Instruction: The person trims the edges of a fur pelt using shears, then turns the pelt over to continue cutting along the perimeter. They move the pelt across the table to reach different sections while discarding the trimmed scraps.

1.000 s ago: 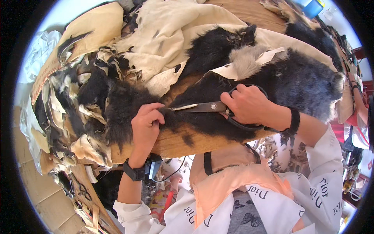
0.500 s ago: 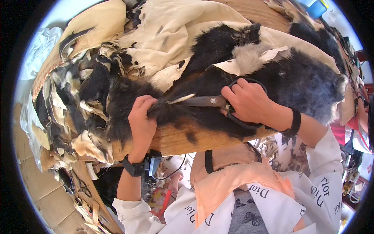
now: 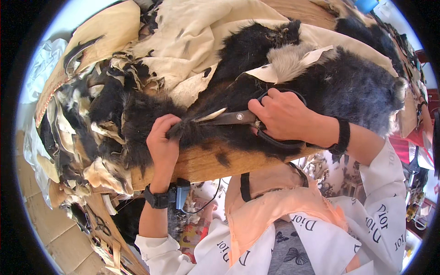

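Note:
Large dark scissors (image 3: 231,118) lie across a black furry pelt (image 3: 256,91), their blades pointing left. My right hand (image 3: 280,113) is closed round the black looped handles, thumb and fingers partly hidden. My left hand (image 3: 163,145) pinches the fur at the pelt's narrow left part, close to the blade tips. A thin cream strip of hide edge (image 3: 212,114) stands up above the blades, and the tips themselves are buried in the dark fur. Over the pelt's middle lies a grey fur piece (image 3: 288,63) with a pale skin edge.
Pale hides (image 3: 188,39) spread behind the pelt on a wooden table (image 3: 197,166). A heap of fur scraps (image 3: 98,123) covers the left end. Another pair of scissors (image 3: 100,223) lies at lower left on a wooden surface. Someone's arm (image 3: 426,120) shows at the far right.
My right hand and the scissors have shifted slightly left, further along the pelt. My left hand still grips the fur. The whole view has shifted a little.

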The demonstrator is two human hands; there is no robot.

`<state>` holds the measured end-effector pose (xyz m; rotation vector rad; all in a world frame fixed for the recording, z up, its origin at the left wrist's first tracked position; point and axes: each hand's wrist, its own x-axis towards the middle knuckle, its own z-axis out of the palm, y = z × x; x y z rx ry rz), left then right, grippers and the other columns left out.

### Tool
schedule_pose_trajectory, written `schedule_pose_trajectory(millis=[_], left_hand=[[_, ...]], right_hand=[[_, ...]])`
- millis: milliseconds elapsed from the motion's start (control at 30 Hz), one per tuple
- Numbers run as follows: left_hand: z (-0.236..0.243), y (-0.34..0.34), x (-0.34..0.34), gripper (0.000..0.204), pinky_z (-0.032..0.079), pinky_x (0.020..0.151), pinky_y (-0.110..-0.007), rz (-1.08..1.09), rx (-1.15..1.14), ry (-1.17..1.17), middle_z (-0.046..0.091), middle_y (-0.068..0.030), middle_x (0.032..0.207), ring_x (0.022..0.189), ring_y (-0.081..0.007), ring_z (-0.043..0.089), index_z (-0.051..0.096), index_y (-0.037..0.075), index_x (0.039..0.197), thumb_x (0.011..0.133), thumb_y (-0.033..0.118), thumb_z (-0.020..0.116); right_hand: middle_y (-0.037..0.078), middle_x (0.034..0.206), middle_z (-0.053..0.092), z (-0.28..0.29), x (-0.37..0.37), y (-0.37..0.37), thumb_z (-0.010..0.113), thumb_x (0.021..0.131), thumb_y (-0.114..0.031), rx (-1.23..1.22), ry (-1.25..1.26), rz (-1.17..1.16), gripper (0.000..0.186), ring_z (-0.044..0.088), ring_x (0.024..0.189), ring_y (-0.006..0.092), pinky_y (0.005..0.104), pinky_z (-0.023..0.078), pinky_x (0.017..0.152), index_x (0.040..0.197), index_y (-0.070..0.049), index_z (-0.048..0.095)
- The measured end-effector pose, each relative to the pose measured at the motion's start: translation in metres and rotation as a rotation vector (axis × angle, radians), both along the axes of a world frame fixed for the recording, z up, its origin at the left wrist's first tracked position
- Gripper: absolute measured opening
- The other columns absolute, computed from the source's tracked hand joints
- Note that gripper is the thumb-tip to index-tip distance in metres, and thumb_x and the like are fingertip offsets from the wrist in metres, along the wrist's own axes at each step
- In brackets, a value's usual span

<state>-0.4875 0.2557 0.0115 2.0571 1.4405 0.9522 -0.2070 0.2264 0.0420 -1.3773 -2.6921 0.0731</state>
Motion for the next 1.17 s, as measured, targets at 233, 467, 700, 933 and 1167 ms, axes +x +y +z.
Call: schedule_pose_trajectory(millis=[233, 467, 700, 933, 1167], left_hand=[[-0.002, 0.004, -0.008, 0.025, 0.042, 0.079, -0.024, -0.072, -0.104, -0.045, 0.061, -0.0066, 0.093, 0.086, -0.0175, 0.057, 0.06, 0.0, 0.091, 0.068, -0.01, 0.058], [-0.003, 0.008, -0.013, 0.029, 0.042, 0.078, -0.023, -0.011, -0.347, -0.203, 0.06, -0.0017, 0.092, 0.085, -0.0118, 0.054, 0.061, 0.0, 0.095, 0.07, -0.013, 0.053], [-0.003, 0.008, -0.018, 0.027, 0.043, 0.075, -0.022, 0.014, -0.49, -0.397, 0.062, -0.0024, 0.092, 0.083, -0.0099, 0.055, 0.063, 0.0, 0.091, 0.068, -0.013, 0.058], [0.002, 0.007, -0.013, 0.027, 0.04, 0.071, -0.02, 0.051, -0.547, -0.367, 0.059, 0.0012, 0.086, 0.079, -0.0065, 0.051, 0.061, 0.0, 0.095, 0.075, -0.013, 0.049], [0.005, 0.005, -0.015, 0.027, 0.041, 0.08, -0.022, -0.056, -0.367, -0.183, 0.062, -0.0046, 0.092, 0.086, -0.009, 0.054, 0.063, 0.008, 0.098, 0.081, -0.008, 0.049]], right_hand=[[0.014, 0.061, 0.058, 0.004, 0.0, -0.003, 0.058, 0.069, -0.021, -0.138, -0.045, -0.008, 0.021, 0.059, 0.061, 0.0287, 0.0365, 0.046, 0.049, 0.076, -0.003, 0.048], [0.012, 0.06, 0.058, -0.001, -0.012, 0.004, 0.06, 0.067, -0.022, 0.058, 0.058, 0.014, 0.024, 0.059, 0.06, 0.028, 0.0349, 0.047, 0.049, 0.076, -0.004, 0.048], [0.012, 0.06, 0.058, -0.002, -0.017, 0.007, 0.059, 0.068, -0.024, 0.0, 0.051, 0.032, 0.025, 0.059, 0.059, 0.028, 0.0358, 0.047, 0.049, 0.078, -0.004, 0.048], [0.01, 0.061, 0.058, -0.005, -0.018, 0.009, 0.059, 0.069, -0.025, 0.001, 0.085, 0.082, 0.025, 0.059, 0.059, 0.0272, 0.0364, 0.046, 0.048, 0.079, -0.005, 0.048], [0.007, 0.064, 0.057, 0.014, 0.0, -0.006, 0.067, 0.064, -0.03, -0.066, -0.007, 0.121, 0.035, 0.058, 0.066, 0.0247, 0.0347, 0.046, 0.051, 0.085, -0.007, 0.052]])
